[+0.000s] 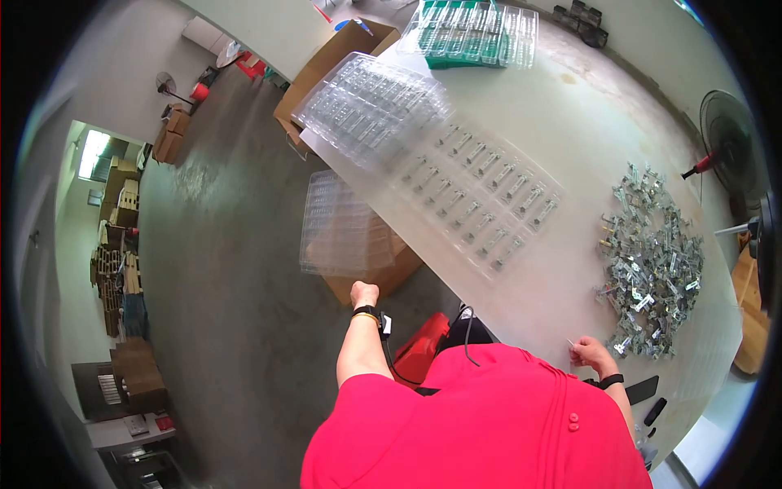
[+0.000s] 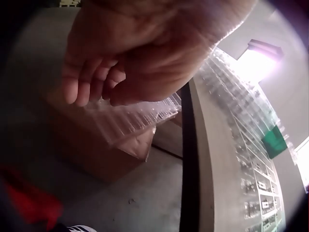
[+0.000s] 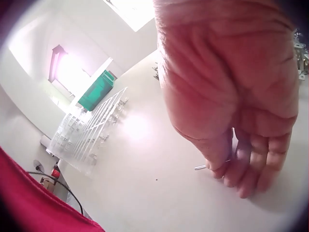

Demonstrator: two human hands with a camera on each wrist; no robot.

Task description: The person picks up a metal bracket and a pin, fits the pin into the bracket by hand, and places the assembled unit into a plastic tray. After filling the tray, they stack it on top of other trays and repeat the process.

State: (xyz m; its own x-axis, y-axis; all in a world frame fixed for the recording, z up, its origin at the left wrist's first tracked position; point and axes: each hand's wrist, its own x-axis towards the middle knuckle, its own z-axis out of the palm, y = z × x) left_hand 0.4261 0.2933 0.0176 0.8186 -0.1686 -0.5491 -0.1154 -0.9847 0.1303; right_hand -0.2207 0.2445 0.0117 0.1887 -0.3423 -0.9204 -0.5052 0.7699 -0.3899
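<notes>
I fear the pin (image 3: 200,167), pinched by the right hand (image 3: 231,92) at the table's (image 3: 140,193) near right, may slip from so small a hold, and whether the curled left hand (image 1: 366,293) grips the trays (image 1: 342,224) I cannot tell.

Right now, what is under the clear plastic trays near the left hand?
A brown cardboard box shows below the clear plastic trays. They cover part of it, so anything inside cannot be made out.

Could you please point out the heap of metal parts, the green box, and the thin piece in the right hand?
Heap of metal parts (image 1: 652,273): head view, its middle.
Green box (image 3: 96,92): right wrist view, its side.
Thin piece (image 3: 200,167): right wrist view, its protruding end.
</notes>
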